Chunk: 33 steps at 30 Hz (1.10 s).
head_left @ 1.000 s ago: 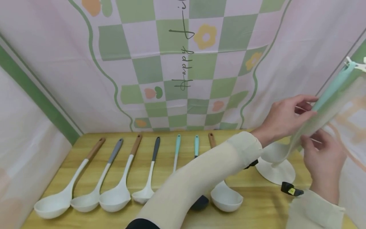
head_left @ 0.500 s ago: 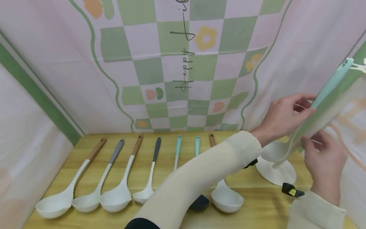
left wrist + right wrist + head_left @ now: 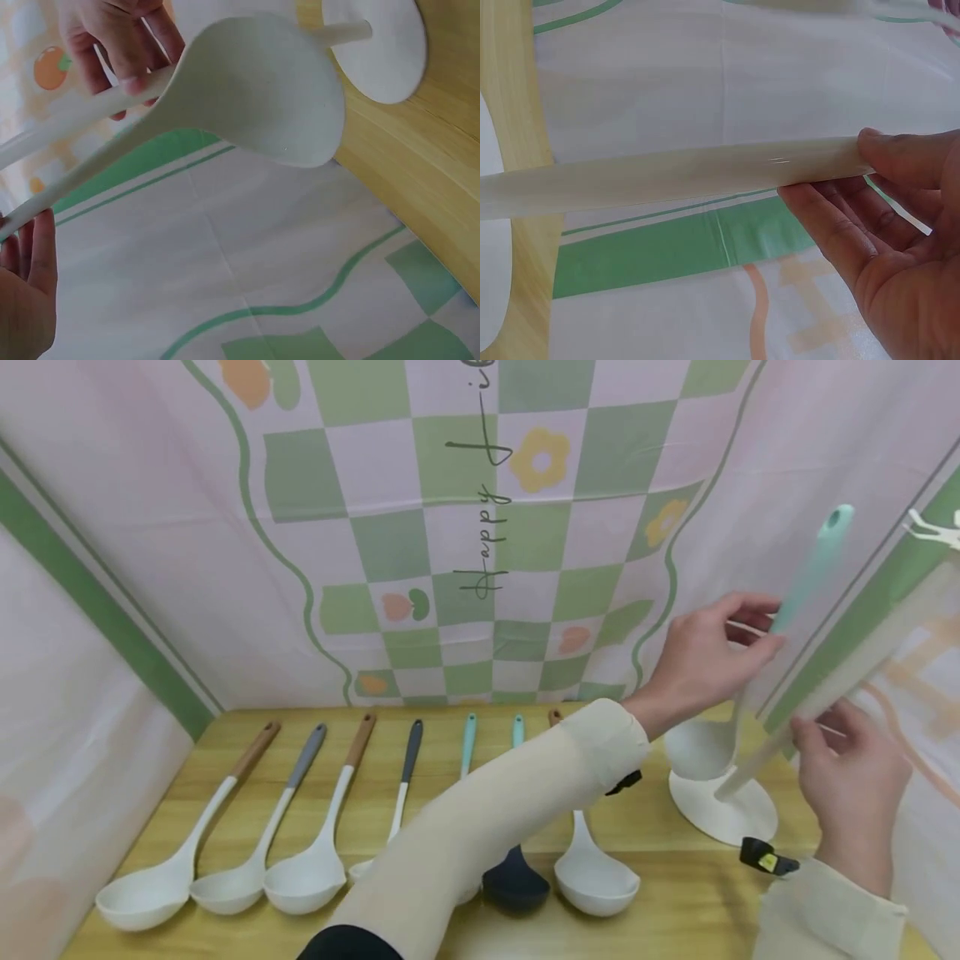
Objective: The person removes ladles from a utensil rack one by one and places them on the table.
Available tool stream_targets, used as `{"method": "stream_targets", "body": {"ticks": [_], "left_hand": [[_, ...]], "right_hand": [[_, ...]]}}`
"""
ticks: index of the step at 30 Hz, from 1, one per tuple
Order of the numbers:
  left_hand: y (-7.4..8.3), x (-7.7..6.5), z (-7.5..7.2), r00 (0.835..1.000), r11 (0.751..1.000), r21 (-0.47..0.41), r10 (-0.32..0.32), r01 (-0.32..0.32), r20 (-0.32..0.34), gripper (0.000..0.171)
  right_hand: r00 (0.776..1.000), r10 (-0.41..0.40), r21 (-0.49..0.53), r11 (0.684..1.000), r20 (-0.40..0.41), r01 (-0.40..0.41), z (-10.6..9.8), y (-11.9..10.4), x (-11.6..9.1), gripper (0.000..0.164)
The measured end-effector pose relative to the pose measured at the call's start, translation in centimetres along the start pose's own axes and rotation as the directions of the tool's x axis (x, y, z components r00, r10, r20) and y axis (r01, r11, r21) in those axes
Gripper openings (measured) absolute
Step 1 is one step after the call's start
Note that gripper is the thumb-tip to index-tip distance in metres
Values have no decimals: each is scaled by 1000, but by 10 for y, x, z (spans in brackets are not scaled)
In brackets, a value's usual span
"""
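Note:
My left hand (image 3: 708, 656) pinches the turquoise handle of a ladle (image 3: 813, 568), whose white bowl hangs low beside the stand's round base. In the left wrist view the ladle's pale bowl (image 3: 259, 94) fills the upper middle, in front of the stand's pole. My right hand (image 3: 855, 777) holds the white pole of a utensil stand (image 3: 832, 685) between thumb and fingers. The right wrist view shows the pole (image 3: 682, 176) gripped by that hand (image 3: 885, 210). White hooks (image 3: 933, 531) top the stand, and the ladle's handle end is apart from them.
On the wooden table (image 3: 660, 918) several ladles lie in a row, among them a brown-handled ladle (image 3: 146, 893) at the left, a dark-bowled ladle (image 3: 517, 885) and a white ladle (image 3: 596, 877). My left forearm covers part of the row. Patterned cloth (image 3: 450, 552) encloses the table.
The turquoise-handled ladle has come off the stand's hook and moved left, away from the pole, in my left hand. My right hand stays on the pole.

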<state>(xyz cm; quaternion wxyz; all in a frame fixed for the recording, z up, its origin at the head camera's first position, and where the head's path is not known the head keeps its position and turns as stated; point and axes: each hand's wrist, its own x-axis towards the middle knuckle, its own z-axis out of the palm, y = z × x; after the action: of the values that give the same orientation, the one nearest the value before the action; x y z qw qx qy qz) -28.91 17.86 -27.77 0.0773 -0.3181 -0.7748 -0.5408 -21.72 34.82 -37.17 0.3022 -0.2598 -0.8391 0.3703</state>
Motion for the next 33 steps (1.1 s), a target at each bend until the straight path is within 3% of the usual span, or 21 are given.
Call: {"method": "stream_targets", "body": {"ticks": [12,18,22,26,33], "left_hand": [[-33,-12,-13,999,999,47,20,-18,-39,25],[-43,-21,-9,990,996,-23,-90,88,-113,18],[-53,-27,-3,965,973,-131,-209,189,-157,13],[-67,-31,4,930,924,-254,-332,287,-156,13],[-92,-39,14,858,838,-309,-502,450,-111,15]], "right_hand": [[999,30,43,999,31,-32,-1,2,0,41],[997,58,51,997,48,-61,-1,-1,-2,42],[996,64,61,996,56,-67,-2,-1,-1,43],[995,51,77,995,81,-57,-3,0,-1,43],[986,40,79,995,161,-53,-7,4,2,47]]}}
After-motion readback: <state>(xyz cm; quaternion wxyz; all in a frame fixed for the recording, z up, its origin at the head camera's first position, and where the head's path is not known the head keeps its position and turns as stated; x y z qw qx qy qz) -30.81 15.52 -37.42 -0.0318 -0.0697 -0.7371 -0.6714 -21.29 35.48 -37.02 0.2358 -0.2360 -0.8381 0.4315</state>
